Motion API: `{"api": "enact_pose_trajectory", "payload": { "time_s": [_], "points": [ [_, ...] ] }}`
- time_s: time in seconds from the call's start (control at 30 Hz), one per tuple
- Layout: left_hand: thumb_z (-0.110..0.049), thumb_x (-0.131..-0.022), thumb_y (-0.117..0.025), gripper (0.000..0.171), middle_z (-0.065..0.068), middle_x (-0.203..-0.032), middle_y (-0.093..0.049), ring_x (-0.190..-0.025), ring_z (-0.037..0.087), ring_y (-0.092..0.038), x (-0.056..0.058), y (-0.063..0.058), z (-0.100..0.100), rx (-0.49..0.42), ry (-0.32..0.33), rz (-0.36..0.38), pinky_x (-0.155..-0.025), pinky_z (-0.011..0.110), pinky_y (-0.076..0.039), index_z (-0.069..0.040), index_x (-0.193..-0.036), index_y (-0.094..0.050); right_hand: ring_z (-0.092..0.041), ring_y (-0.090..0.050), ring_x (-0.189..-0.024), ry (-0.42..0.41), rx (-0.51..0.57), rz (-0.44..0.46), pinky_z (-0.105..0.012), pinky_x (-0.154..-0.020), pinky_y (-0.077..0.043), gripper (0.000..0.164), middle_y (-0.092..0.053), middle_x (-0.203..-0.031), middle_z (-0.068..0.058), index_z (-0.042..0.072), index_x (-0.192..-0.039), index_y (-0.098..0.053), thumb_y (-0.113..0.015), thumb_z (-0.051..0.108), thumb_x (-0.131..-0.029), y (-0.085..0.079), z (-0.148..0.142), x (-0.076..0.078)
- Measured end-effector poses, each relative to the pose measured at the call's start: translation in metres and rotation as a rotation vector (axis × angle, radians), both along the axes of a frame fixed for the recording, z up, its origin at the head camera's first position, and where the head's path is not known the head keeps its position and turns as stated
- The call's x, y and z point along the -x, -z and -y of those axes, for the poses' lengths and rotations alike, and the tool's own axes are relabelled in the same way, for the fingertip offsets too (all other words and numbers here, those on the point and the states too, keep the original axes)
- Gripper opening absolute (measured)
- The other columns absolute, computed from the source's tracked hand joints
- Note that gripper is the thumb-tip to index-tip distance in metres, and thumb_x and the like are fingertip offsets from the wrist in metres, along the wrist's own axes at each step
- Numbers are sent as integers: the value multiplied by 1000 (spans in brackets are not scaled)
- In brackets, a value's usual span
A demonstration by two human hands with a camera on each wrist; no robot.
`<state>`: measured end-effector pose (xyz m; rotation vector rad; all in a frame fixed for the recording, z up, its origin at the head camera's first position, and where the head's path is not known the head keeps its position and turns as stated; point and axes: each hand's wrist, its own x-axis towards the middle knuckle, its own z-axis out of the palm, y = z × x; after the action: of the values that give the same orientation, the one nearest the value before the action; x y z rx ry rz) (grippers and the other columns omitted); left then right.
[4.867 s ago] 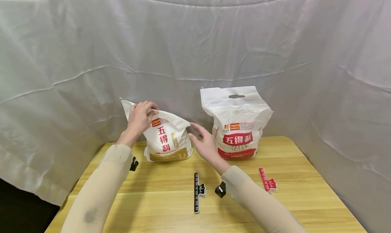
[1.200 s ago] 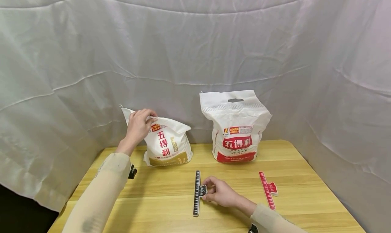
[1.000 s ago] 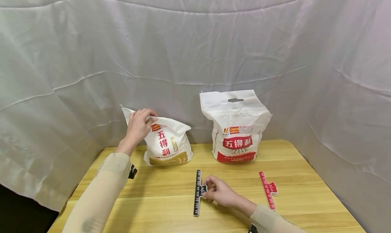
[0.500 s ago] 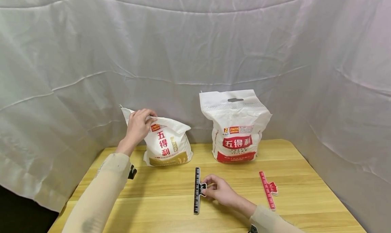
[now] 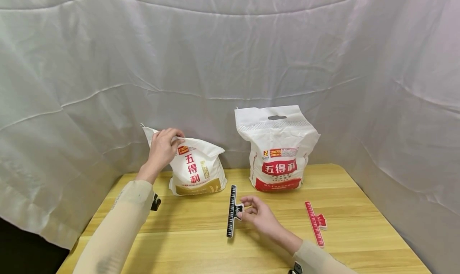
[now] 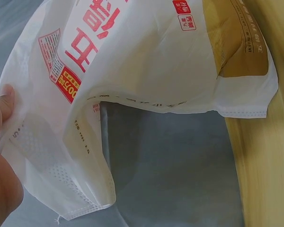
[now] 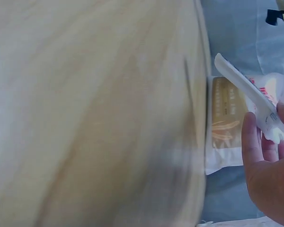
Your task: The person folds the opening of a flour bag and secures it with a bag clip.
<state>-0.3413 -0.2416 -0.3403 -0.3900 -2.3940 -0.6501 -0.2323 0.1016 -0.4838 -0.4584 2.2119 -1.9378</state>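
Note:
My left hand (image 5: 163,148) pinches the folded top edge of a white flour bag (image 5: 195,168) with red lettering and a gold band, at the left of the table. In the left wrist view the thumb lies on the front of the flour bag (image 6: 146,56). My right hand (image 5: 260,218) pinches the handle of a black piano-key clip (image 5: 231,212), raised off the table. The right wrist view shows the pale side of the clip (image 7: 244,82) between thumb and fingers of the right hand (image 7: 270,175).
A second white flour bag (image 5: 278,162) with a handle slot and red band stands upright at the back right. A red piano-key clip (image 5: 315,224) lies on the wooden table (image 5: 352,234) to the right. Grey cloth (image 5: 230,54) hangs behind and at the sides.
My right hand left the bag's right corner, took hold of the black clip and lifted it off the table, away from me. The left hand stays on the bag's top.

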Motion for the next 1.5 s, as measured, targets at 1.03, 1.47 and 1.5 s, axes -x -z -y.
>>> {"api": "enact_pose_trajectory", "payload": {
  "time_s": [1.03, 1.47, 1.5],
  "points": [
    [-12, -98, -71, 5, 9, -111, -73, -108, 32, -62, 1, 0, 1, 2, 2, 26, -118, 58, -28, -11, -103, -70, -24, -68, -101, 165, 12, -220, -25, -85, -56, 38, -70, -109, -14, 2, -124, -68, -82, 7, -88, -60, 17, 39],
    [-12, -98, -71, 5, 10, -111, -73, -108, 33, -62, 2, 1, 1, 10, -3, 28, -118, 58, -28, -10, -103, -70, -25, -68, -101, 148, -42, -278, -29, -91, -56, 39, -71, -110, -14, 1, -125, -68, -81, 6, -89, -77, 21, 61],
    [-12, -98, -71, 5, 10, -111, -73, -108, 33, -62, 2, 1, 1, 10, -3, 26, -118, 58, -29, -10, -103, -70, -24, -68, -101, 145, -51, -284, -29, -91, -56, 39, -71, -111, -13, 1, -125, -68, -81, 7, -89, -79, 22, 63]
  ]
}}
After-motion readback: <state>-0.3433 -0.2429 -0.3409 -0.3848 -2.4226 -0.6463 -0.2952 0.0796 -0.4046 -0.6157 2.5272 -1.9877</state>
